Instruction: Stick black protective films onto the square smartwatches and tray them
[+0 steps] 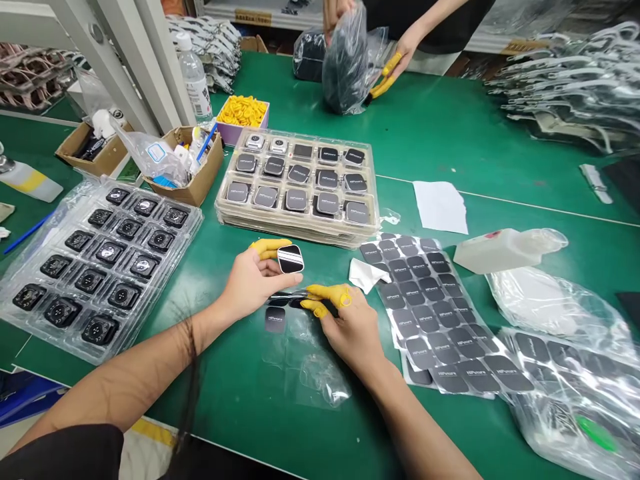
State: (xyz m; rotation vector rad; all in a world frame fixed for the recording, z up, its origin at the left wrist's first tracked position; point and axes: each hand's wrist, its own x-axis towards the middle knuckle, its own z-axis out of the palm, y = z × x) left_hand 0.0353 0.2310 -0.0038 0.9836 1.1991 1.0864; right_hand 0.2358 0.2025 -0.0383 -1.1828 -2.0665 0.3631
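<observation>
My left hand [253, 280], with yellow finger cots, is closed on a small black square watch face [291, 259] held just above the green table. Close to its right, my right hand [347, 320] pinches a thin dark film strip [290, 298] between cot-covered fingertips. A dark sticker [275, 319] on clear backing film [305, 363] lies below both hands. Sheets of dark square stickers [425, 300] spread out to the right of my right hand. Behind my hands stands a stack of clear trays [299, 183] holding square watch faces.
A tray of black watch bodies [95, 257] lies at left, by cardboard boxes [193, 163] and a water bottle [194, 77]. A white bottle [505, 248], white paper [440, 205], a cloth [366, 273] and plastic bags [565, 320] sit right. Across the table, another person's hands [395, 63] hold a dark bag [347, 63].
</observation>
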